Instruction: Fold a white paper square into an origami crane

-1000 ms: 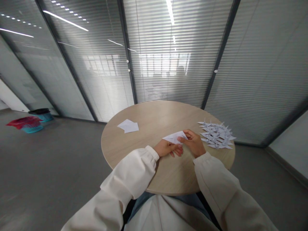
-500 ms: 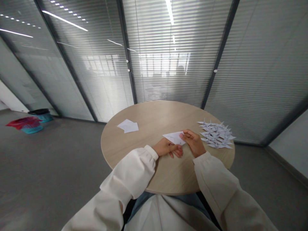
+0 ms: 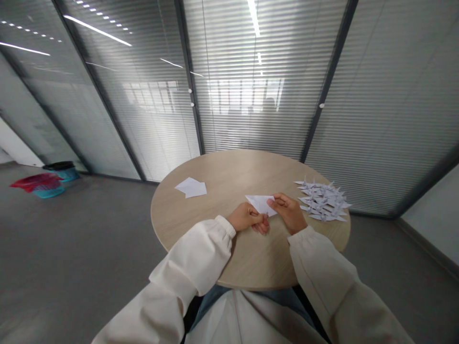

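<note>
A small folded sheet of white paper [image 3: 261, 203] is held between my two hands, just above the near middle of the round wooden table [image 3: 233, 167]. My right hand [image 3: 289, 214] pinches its right side, thumb on top. At the lower left edge, my left hand [image 3: 249, 219] is closed with thumb and fingers on the paper; part of the sheet is hidden by these fingers. Right of my right hand lies a cluster of folded white paper cranes [image 3: 324, 201]. Some white paper sheets [image 3: 191, 187] lie flat and overlapping on the left of the table.
Beyond the table stands a glass partition with blinds [image 3: 251, 124] and dark frames. On the grey floor at the left are a blue bin with a red liner [image 3: 46, 186] and another with a black liner [image 3: 62, 169].
My left fingers have curled in tighter at the paper's lower edge. The paper's left part shows a changed, shorter outline. My right hand keeps its pinch in nearly the same place.
</note>
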Motion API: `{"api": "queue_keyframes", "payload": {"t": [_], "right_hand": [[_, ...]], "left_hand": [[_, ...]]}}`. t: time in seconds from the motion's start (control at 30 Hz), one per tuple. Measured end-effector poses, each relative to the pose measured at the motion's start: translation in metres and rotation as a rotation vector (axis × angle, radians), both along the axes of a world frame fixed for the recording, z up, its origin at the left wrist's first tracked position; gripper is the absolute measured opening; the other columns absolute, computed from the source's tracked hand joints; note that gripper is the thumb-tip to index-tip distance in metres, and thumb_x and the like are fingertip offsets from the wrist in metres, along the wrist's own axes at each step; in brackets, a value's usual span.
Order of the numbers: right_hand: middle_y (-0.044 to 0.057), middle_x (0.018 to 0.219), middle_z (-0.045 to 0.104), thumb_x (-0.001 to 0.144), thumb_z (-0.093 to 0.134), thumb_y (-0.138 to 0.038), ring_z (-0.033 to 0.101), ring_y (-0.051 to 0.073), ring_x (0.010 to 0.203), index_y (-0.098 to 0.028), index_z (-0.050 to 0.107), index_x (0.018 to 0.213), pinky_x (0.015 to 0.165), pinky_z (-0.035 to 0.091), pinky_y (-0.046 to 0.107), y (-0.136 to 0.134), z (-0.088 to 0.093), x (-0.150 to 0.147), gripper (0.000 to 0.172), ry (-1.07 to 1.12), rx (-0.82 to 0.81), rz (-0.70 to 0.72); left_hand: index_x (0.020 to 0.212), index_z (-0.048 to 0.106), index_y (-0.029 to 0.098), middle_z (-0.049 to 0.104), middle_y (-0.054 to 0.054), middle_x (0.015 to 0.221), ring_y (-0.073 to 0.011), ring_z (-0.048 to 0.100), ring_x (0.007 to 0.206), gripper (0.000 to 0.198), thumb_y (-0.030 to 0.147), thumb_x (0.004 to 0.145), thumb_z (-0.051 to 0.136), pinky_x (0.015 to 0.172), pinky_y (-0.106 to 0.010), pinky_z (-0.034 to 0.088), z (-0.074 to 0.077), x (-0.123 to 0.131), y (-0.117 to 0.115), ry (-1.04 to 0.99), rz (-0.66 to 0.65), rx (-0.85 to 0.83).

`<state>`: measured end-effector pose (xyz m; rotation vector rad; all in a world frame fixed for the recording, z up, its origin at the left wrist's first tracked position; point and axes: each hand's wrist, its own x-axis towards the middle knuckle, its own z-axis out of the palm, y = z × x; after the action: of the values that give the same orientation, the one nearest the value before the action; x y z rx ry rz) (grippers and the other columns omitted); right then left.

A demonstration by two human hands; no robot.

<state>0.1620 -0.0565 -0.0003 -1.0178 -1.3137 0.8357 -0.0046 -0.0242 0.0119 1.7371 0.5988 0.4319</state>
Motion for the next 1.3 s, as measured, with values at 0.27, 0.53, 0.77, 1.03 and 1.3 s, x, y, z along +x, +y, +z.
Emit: {"api": "queue_keyframes", "payload": {"t": [0.27,0.53,0.77,1.03,1.3], "right_hand": [[0.001,0.073,0.067,0.069,0.066,-0.047,0.061,0.018,0.064,-0.019,0.062,0.086,0.058,0.046,0.027,0.003,-0.003,0.003,0.033,0.049,-0.004,-0.066],[0.004,0.076,0.068,0.066,0.068,-0.047,0.062,0.019,0.067,-0.017,0.062,0.086,0.06,0.048,0.029,0.002,-0.001,0.001,0.037,0.059,-0.033,-0.061],[0.004,0.076,0.069,0.059,0.073,-0.045,0.063,0.019,0.066,-0.016,0.061,0.085,0.061,0.048,0.029,0.005,-0.004,0.001,0.041,0.035,-0.052,0.001],[0.002,0.07,0.066,0.063,0.071,-0.041,0.059,0.017,0.059,-0.017,0.062,0.08,0.053,0.045,0.026,0.003,-0.003,0.001,0.03,-0.094,-0.078,-0.007],[0.001,0.071,0.065,0.066,0.068,-0.036,0.058,0.015,0.06,-0.017,0.062,0.078,0.054,0.043,0.025,0.002,-0.002,0.0,0.023,-0.176,-0.088,0.063]], "left_hand": [[0.071,0.064,0.008,0.068,-0.01,0.066,-0.0118,0.061,0.056,0.044,0.051,0.073,0.056,0.05,-0.019,0.046,0.002,0.002,0.001,-0.068,0.161,0.054],[0.072,0.061,0.01,0.067,-0.007,0.069,-0.0108,0.059,0.057,0.039,0.049,0.073,0.057,0.05,-0.019,0.046,0.001,0.001,0.007,-0.108,0.32,0.19],[0.068,0.059,0.012,0.064,-0.004,0.063,-0.0096,0.056,0.053,0.037,0.047,0.076,0.053,0.053,-0.02,0.046,-0.003,0.001,0.008,-0.055,0.327,0.246],[0.077,0.061,0.012,0.061,-0.003,0.065,-0.0106,0.056,0.055,0.034,0.045,0.07,0.061,0.05,-0.021,0.047,-0.002,0.001,0.012,-0.183,0.432,0.223],[0.071,0.062,0.012,0.06,-0.002,0.06,-0.0102,0.055,0.052,0.031,0.043,0.071,0.06,0.052,-0.022,0.046,-0.005,0.0,0.013,-0.128,0.459,0.295]]}}
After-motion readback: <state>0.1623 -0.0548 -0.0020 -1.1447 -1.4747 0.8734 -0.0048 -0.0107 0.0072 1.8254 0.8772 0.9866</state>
